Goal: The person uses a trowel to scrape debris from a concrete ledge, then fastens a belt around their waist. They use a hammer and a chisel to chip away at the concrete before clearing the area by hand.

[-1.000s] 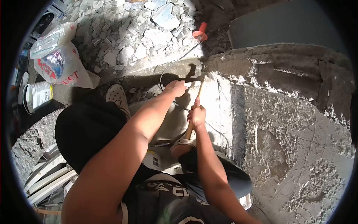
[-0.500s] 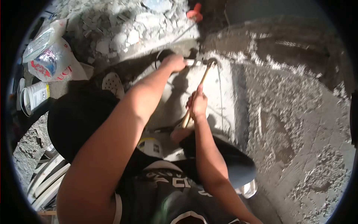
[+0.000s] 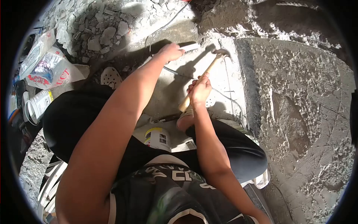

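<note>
While the right hand [image 3: 200, 89] keeps its fingers wrapped around the wooden handle of a claw hammer [image 3: 214, 65], the metal head has swung away from the white bar [image 3: 189, 47] in the left hand [image 3: 171, 51]. Half a second ago I see the head close by the bar's far end; now a plain gap lies between them. I judge that the hammer is drawn back and that no blow is landing on the bar.

The left hand hardly shifts against the ground. It is closed around the bar, which pokes out rightward over a sunlit pale concrete strip [image 3: 220, 84]. The hammer slants above that strip, its head to the right of the bar, its butt end toward the seated person's body. A thin cable [image 3: 178, 74] runs below both hands.

My view has tipped too, so the broken rubble [image 3: 108, 35] sits higher and a red object at the top is almost cut off. A white bucket [image 3: 158, 139] stands between the legs, and a rough grey surface [image 3: 317, 97] fills the right side.
</note>
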`<action>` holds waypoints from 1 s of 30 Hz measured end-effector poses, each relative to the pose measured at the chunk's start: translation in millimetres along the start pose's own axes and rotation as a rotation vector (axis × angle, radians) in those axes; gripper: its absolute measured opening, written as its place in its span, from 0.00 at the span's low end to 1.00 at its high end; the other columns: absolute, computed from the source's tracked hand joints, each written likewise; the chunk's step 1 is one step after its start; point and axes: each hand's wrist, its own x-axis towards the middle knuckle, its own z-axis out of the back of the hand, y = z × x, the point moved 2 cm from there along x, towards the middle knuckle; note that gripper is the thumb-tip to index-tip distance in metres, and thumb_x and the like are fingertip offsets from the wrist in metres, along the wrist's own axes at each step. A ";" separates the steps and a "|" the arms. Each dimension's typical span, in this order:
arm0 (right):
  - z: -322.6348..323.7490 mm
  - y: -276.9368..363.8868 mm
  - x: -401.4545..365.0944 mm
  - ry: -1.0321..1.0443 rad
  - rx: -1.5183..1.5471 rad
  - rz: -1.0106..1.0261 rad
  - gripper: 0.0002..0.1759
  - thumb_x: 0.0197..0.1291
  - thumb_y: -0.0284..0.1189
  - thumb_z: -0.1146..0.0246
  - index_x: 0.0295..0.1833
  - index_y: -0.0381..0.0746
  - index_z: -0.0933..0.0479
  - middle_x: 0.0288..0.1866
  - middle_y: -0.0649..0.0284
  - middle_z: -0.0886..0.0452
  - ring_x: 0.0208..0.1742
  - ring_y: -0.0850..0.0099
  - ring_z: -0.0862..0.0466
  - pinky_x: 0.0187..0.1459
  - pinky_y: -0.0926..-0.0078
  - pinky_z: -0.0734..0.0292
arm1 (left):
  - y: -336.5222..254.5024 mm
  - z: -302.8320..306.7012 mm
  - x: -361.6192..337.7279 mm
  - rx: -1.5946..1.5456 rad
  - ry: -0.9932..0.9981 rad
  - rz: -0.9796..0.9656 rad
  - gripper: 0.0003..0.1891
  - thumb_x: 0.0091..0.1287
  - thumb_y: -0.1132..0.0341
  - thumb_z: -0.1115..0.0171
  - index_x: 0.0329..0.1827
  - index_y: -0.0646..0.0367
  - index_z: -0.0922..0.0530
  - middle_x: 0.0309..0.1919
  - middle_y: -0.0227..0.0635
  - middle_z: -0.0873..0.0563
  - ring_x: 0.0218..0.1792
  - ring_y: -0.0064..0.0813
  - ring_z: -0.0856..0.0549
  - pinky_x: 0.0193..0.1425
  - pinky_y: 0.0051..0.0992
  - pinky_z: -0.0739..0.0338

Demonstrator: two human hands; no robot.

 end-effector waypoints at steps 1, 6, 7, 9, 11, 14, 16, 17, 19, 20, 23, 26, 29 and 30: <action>-3.3 -5.2 -2.7 0.025 0.021 0.112 0.22 0.78 0.49 0.55 0.39 0.41 0.38 0.21 0.66 0.32 0.14 0.77 0.33 0.14 0.76 0.33 | 3.8 -4.6 4.6 0.102 -0.123 -0.074 0.25 0.72 0.48 0.43 0.51 0.64 0.17 0.44 0.52 0.12 0.42 0.49 0.12 0.50 0.41 0.18; -11.6 -27.4 8.1 0.085 -0.032 0.507 0.15 0.80 0.41 0.56 0.42 0.41 0.39 0.20 0.67 0.32 0.16 0.77 0.30 0.19 0.79 0.32 | 3.5 6.6 15.9 0.088 -0.040 -0.035 0.21 0.70 0.49 0.40 0.53 0.55 0.16 0.49 0.48 0.13 0.53 0.48 0.15 0.59 0.41 0.23; -11.0 -37.2 16.5 0.091 -0.087 0.525 0.16 0.80 0.41 0.56 0.41 0.41 0.40 0.19 0.68 0.33 0.16 0.77 0.30 0.19 0.79 0.32 | 2.3 8.9 14.7 0.081 -0.009 -0.042 0.20 0.70 0.50 0.41 0.53 0.56 0.16 0.48 0.48 0.13 0.52 0.47 0.15 0.58 0.40 0.22; -11.2 -43.2 34.3 0.058 -0.215 0.472 0.19 0.79 0.44 0.55 0.43 0.38 0.36 0.19 0.66 0.31 0.16 0.76 0.29 0.20 0.77 0.31 | -6.2 17.8 7.8 0.159 0.042 -0.051 0.20 0.70 0.51 0.41 0.54 0.55 0.15 0.46 0.46 0.11 0.49 0.43 0.13 0.56 0.39 0.21; -7.7 -30.0 46.9 0.044 -0.608 0.135 0.21 0.78 0.47 0.54 0.40 0.40 0.39 0.18 0.68 0.34 0.13 0.77 0.32 0.13 0.75 0.34 | 3.1 8.2 14.2 0.128 0.016 -0.057 0.19 0.70 0.53 0.42 0.53 0.57 0.16 0.44 0.47 0.12 0.47 0.45 0.13 0.55 0.40 0.21; -11.4 -10.3 24.1 -0.049 -0.593 0.219 0.24 0.78 0.48 0.54 0.42 0.36 0.34 0.20 0.62 0.29 0.18 0.71 0.27 0.22 0.70 0.30 | 7.2 10.1 28.6 0.137 -0.002 -0.069 0.18 0.71 0.55 0.42 0.51 0.59 0.17 0.42 0.48 0.12 0.45 0.45 0.13 0.52 0.41 0.21; -12.7 -8.7 16.7 -0.080 -0.533 0.316 0.26 0.78 0.47 0.53 0.47 0.30 0.30 0.26 0.52 0.22 0.30 0.60 0.20 0.39 0.63 0.26 | 1.1 15.7 20.9 0.145 0.035 -0.012 0.17 0.71 0.55 0.42 0.51 0.59 0.17 0.41 0.48 0.12 0.45 0.45 0.13 0.52 0.41 0.21; -9.1 -21.8 21.7 -0.083 -0.535 0.306 0.26 0.78 0.47 0.53 0.47 0.30 0.30 0.26 0.52 0.22 0.30 0.60 0.20 0.39 0.63 0.26 | -7.8 21.8 11.0 0.119 0.056 0.042 0.17 0.71 0.55 0.43 0.51 0.58 0.17 0.42 0.48 0.12 0.46 0.45 0.13 0.52 0.41 0.21; -15.0 -44.0 43.6 -0.092 -0.600 0.577 0.25 0.77 0.50 0.53 0.42 0.37 0.36 0.15 0.64 0.31 0.11 0.72 0.28 0.15 0.71 0.31 | 2.1 14.4 25.7 0.170 0.047 0.006 0.19 0.72 0.53 0.44 0.52 0.58 0.17 0.42 0.49 0.12 0.47 0.46 0.13 0.53 0.42 0.21; -13.9 -53.9 54.1 -0.350 -0.916 1.122 0.28 0.76 0.51 0.53 0.43 0.33 0.33 0.17 0.57 0.25 0.13 0.67 0.23 0.18 0.69 0.28 | 13.7 5.7 36.0 0.204 -0.003 -0.067 0.19 0.72 0.52 0.44 0.53 0.57 0.17 0.41 0.49 0.12 0.46 0.46 0.13 0.53 0.42 0.21; 0.5 -10.9 54.0 0.127 -0.952 0.299 0.29 0.75 0.51 0.50 0.41 0.31 0.32 0.20 0.55 0.24 0.15 0.67 0.22 0.17 0.67 0.27 | 13.3 7.3 37.8 0.240 -0.054 -0.129 0.22 0.73 0.48 0.45 0.51 0.58 0.16 0.37 0.50 0.12 0.45 0.48 0.13 0.53 0.42 0.21; -4.5 -3.0 20.4 0.173 -0.419 0.002 0.28 0.75 0.51 0.50 0.40 0.34 0.32 0.19 0.62 0.29 0.14 0.71 0.28 0.15 0.68 0.30 | 5.4 23.4 35.2 0.099 -0.018 0.049 0.26 0.72 0.45 0.45 0.43 0.63 0.15 0.33 0.46 0.13 0.34 0.41 0.12 0.40 0.39 0.19; -17.6 -10.1 4.4 0.093 -0.063 -0.127 0.27 0.76 0.52 0.54 0.38 0.38 0.34 0.21 0.64 0.33 0.15 0.74 0.32 0.16 0.72 0.33 | -7.7 30.4 25.4 -0.072 0.075 0.127 0.27 0.71 0.43 0.44 0.44 0.64 0.15 0.31 0.44 0.13 0.29 0.38 0.13 0.35 0.38 0.20; -18.7 -8.8 2.9 0.060 -0.003 -0.190 0.27 0.77 0.52 0.55 0.39 0.38 0.35 0.22 0.64 0.33 0.16 0.74 0.33 0.17 0.71 0.33 | -10.9 26.8 27.3 -0.140 0.047 0.092 0.29 0.69 0.42 0.43 0.45 0.66 0.16 0.33 0.46 0.13 0.32 0.41 0.13 0.36 0.39 0.19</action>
